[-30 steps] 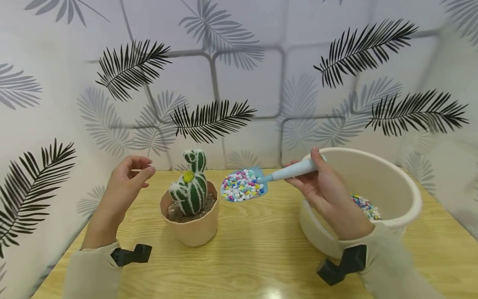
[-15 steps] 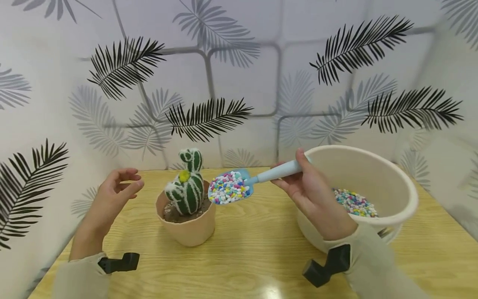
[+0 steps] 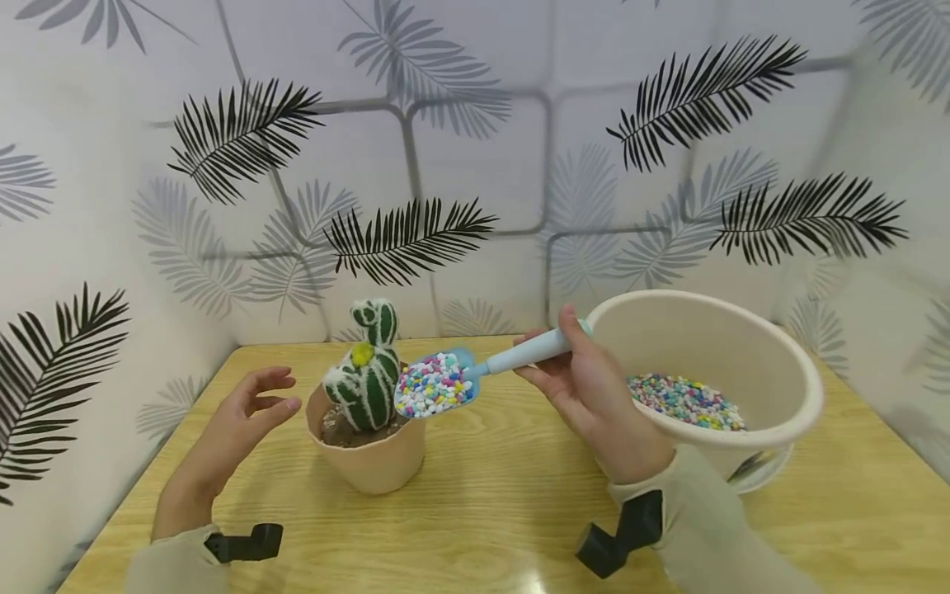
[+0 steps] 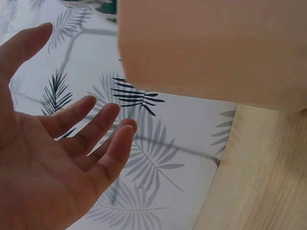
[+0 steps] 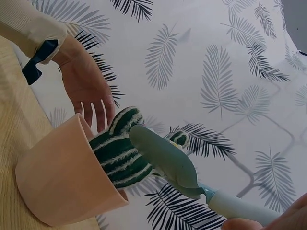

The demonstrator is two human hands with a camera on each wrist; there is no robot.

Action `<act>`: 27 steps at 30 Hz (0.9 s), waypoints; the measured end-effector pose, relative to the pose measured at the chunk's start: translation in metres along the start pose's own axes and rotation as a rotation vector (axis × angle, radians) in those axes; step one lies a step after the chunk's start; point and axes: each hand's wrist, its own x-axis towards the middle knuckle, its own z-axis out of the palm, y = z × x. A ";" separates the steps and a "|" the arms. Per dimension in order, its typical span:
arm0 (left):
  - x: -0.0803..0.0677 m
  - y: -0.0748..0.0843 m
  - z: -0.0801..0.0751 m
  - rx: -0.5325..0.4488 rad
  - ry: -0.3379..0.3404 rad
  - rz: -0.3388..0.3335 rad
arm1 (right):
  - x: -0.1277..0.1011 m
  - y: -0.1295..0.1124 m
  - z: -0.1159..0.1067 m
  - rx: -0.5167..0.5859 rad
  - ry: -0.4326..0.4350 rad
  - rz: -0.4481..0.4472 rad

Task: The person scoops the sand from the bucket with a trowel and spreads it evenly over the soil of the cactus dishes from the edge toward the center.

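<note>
- I take the peach flower pot (image 3: pixel 367 462) as my landmark; it stands on the wooden table (image 3: pixel 482 528), and the green cactus (image 3: pixel 369 381) with white ribs and a yellow bud rises upright from the brown soil inside it.
- My right hand (image 3: pixel 594 404) sits to the right of the pot, fingers and thumb curled round the pale blue handle of the scoop (image 3: pixel 475 375).
- The scoop's blade hangs just above the pot's right rim, close against the cactus; from the head view I cannot tell whether it touches the plant.
- The blade is heaped with coloured pebbles (image 3: pixel 432 384), white, pink, blue and yellow, and is held roughly level.
- From the right wrist view I see the blade's grey-blue underside (image 5: pixel 165 160) in front of the cactus (image 5: pixel 117 158), over the pot (image 5: pixel 62 177).
- My left hand (image 3: pixel 241 421) hovers to the left of the pot, apart from it, fingers loosely spread, palm turned towards the pot and holding nothing.
- The left wrist view shows the same slack fingers (image 4: pixel 103 148) with the pot's wall (image 4: pixel 211 48) just beyond them.
- Further right of the pot, behind my right hand, stands a cream bucket (image 3: pixel 787 388) with more pebbles lying in its bottom.
</note>
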 end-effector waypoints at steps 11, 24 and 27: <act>-0.001 -0.002 0.007 -0.039 -0.137 0.008 | 0.006 0.020 -0.001 -0.058 0.040 -0.022; 0.003 -0.009 0.016 -0.084 -0.213 -0.012 | 0.015 0.029 -0.008 -0.070 0.051 -0.011; 0.003 -0.008 0.015 -0.077 -0.211 -0.004 | 0.015 0.027 -0.007 -0.053 0.039 0.001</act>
